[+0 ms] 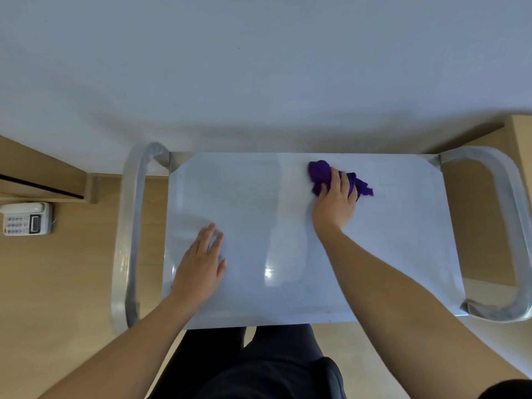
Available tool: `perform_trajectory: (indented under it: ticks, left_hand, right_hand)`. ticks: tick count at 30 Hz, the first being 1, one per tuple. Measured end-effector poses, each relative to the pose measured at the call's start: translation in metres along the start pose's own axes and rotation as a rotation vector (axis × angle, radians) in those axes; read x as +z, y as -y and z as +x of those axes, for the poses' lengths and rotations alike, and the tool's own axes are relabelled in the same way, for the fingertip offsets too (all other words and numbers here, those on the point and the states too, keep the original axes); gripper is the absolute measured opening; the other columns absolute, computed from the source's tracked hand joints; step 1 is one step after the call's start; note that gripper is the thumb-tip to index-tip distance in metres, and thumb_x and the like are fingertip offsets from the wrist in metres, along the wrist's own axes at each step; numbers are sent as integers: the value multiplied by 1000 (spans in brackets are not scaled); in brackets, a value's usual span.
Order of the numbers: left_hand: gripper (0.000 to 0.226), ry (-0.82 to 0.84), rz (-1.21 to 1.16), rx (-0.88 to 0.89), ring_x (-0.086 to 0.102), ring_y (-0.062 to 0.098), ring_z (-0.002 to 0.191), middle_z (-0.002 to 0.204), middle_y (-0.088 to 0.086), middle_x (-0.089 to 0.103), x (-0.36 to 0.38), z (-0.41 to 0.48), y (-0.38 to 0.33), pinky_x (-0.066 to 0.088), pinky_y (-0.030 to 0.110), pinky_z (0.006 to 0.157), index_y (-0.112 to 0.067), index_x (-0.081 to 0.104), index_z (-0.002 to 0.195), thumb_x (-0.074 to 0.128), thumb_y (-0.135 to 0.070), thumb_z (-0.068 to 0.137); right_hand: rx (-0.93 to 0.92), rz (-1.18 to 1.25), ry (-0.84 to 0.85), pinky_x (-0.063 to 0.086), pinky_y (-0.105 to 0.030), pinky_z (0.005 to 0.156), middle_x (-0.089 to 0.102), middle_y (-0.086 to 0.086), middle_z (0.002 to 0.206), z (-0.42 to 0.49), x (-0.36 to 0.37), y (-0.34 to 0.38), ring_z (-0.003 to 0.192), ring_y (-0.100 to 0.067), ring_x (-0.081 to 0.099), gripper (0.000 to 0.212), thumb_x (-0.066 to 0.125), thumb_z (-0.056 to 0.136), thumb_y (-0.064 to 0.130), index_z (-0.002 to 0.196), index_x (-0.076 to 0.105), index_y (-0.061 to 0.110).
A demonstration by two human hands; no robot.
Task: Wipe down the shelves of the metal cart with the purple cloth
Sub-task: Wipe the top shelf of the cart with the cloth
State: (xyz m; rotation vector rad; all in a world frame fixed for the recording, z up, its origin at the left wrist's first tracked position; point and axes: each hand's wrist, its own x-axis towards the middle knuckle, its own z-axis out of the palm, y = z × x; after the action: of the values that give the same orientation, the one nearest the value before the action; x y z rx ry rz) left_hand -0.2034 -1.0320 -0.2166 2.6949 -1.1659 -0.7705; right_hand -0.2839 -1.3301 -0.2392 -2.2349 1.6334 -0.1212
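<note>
Deep purple cloth [322, 175], pale silver-grey cart shelf [259, 197], white telephone [27, 218], light tan wood floor [72, 283].

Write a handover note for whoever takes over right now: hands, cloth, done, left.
Left hand: flat on the near left part of the cart's top shelf, holding nothing.
Right hand: fingers curled over the bunched purple cloth, pressing it on the shelf's far side, right of centre.
Done: top shelf wipe under way; how much is covered cannot be told.
Left: rest of the top shelf, then the lower shelves, which are not in view.
</note>
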Motion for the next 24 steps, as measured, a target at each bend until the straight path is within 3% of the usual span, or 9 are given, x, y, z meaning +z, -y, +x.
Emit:
perform_trajectory:
  ticks: [3,7,9,12,15,17,19,22,24]
  left_hand:
    - [63,13,-12,32,6,21,149,162,5,5,4,-3,6,34,39,111,-12,25,151,51,-31,96]
    - [67,20,2,30,3,22,149,162,5,1,4,-3,9,32,38,113,-13,21,151,52,-35,96]
    - [69,26,4,45,1,21,149,162,4,-3,3,-3,12,33,36,112,-15,18,152,51,-36,96]
    - [69,40,-11,76,-3,18,149,162,0,-8,2,-3,15,33,33,112,-17,14,153,48,-37,97]
    - [69,41,-20,87,-7,15,148,161,-3,-12,2,0,15,32,31,111,-19,11,153,48,-37,97]
    - [71,38,-39,83,-6,15,148,161,-3,-11,2,-1,15,32,32,111,-18,12,153,50,-35,96]
    - [71,33,-36,79,-4,17,149,161,-2,-10,3,-1,14,32,32,111,-17,13,153,52,-34,96]
    - [73,32,-41,68,-2,19,149,161,0,-9,3,-3,15,32,33,112,-16,14,153,54,-33,95]
    - [74,33,-32,62,-4,17,149,161,-1,-12,2,-4,15,33,31,112,-18,11,154,53,-35,95]
  right_hand:
    - [64,-8,1,13,-41,120,29,1,157,-25,19,48,144,-29,23,51,45,96,25,147,35,29]
    - [-822,-157,323,20,-41,119,36,2,154,-73,45,92,142,-30,30,54,53,94,21,145,38,32]
    - [-913,-97,343,30,-39,115,42,3,151,-56,38,85,138,-31,36,49,54,95,24,143,44,31]
    - [-566,-8,158,32,-40,112,47,-3,146,-25,22,56,132,-36,41,48,53,92,16,139,50,24]
    - [-31,86,19,22,-42,117,35,3,154,-9,13,47,140,-33,28,47,44,98,21,144,40,29]
    - [132,100,1,15,-42,119,30,4,157,-20,22,73,144,-31,21,48,43,98,25,145,38,32]
    - [-65,36,68,12,-39,120,33,1,156,-42,36,105,143,-32,24,50,47,95,26,145,40,31]
    - [-686,-63,294,17,-40,120,39,-2,152,-80,54,130,140,-34,29,48,53,94,24,141,46,31]
    - [-862,-64,361,23,-41,118,41,-1,151,-78,56,128,140,-33,31,45,52,96,26,141,46,30]
